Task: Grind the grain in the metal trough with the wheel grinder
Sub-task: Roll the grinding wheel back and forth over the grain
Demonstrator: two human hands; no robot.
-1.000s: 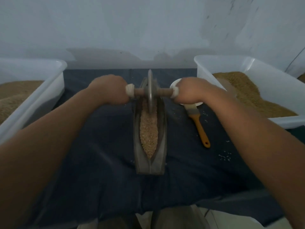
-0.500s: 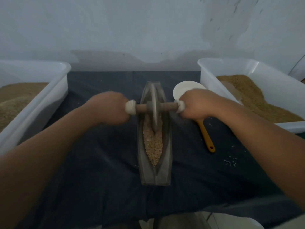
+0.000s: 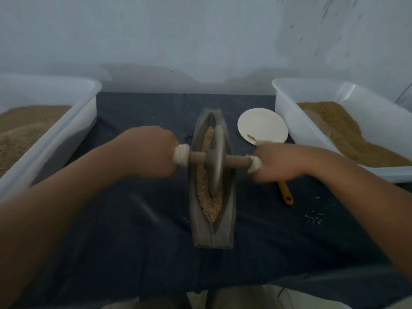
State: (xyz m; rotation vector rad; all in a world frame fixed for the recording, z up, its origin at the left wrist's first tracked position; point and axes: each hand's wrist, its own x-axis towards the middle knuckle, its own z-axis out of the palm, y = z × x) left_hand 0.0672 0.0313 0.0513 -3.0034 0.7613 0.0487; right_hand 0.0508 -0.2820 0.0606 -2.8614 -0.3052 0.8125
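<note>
Two hands gripping grinder (image 3: 216,162) ends, left hand (image 3: 149,152) at 9 o'clock, right hand (image 3: 281,162) at 3, grinder sitting in grain (image 3: 211,208), inside trough (image 3: 225,233).

Looking like a makeshift grain-processing workroom: showing a white rectangular plastic tub (image 3: 66,130) of brown grain (image 3: 24,130) at the left edge of a dark blue cloth-covered table (image 3: 133,241), a second white tub (image 3: 289,123) at the right edge, backing onto a bare whitish wall (image 3: 178,41).

trough (image 3: 229,175): dull metal | axle (image 3: 236,161): wood | tubs (image 3: 312,139): glossy plastic
</note>
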